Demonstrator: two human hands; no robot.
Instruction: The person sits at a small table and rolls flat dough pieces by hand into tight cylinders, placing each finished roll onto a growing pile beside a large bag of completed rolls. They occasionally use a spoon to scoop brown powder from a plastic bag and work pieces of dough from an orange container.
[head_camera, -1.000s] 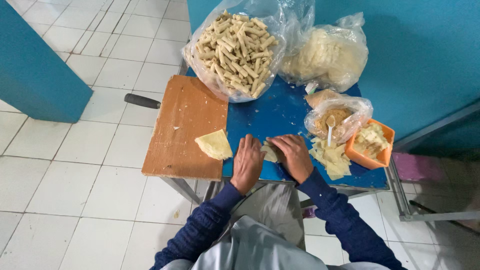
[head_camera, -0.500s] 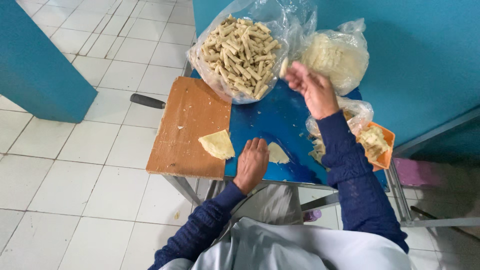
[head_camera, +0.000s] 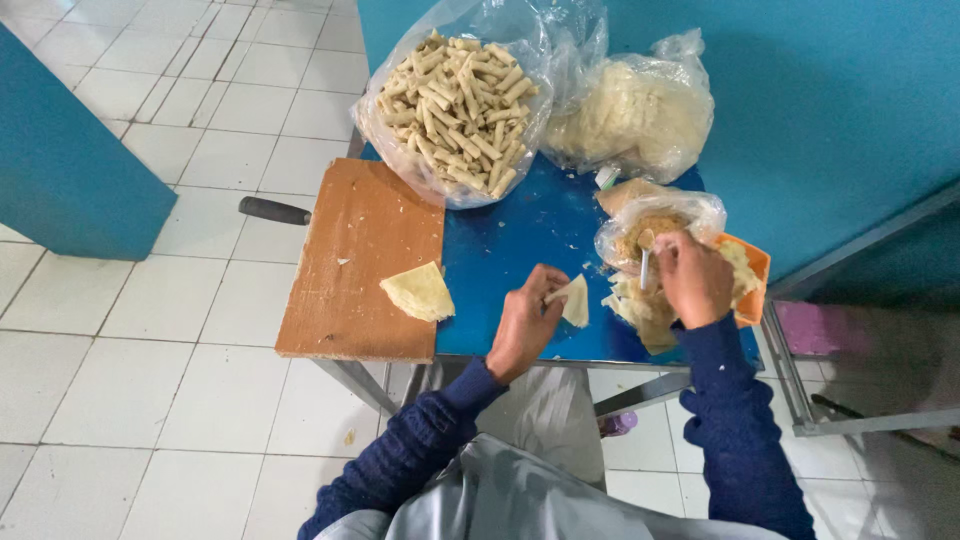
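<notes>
Fingers (head_camera: 553, 296) of my left hand (head_camera: 522, 325) pinch a triangular wrapper (head_camera: 575, 302) above the blue table (head_camera: 510, 240); my right hand (head_camera: 692, 277), just right, grips a spoon (head_camera: 645, 268) in the filling bag (head_camera: 650, 222).

Pale triangular wrapper (head_camera: 574, 300) lifted off blue table, tilted; white spoon (head_camera: 645, 268) upright in filling bag.

Three clear plastic bags on the blue table, no labels, signs or screens.

The large open bag of rolled pastry sticks (head_camera: 455, 100) stands at the table's far edge, touching the knotted bag of pale shredded filling (head_camera: 630, 115) on its right. Nearer, by the right edge, a smaller crumpled bag of golden crumbs (head_camera: 655, 225) sits open just beside an orange tray (head_camera: 755, 270).
</notes>
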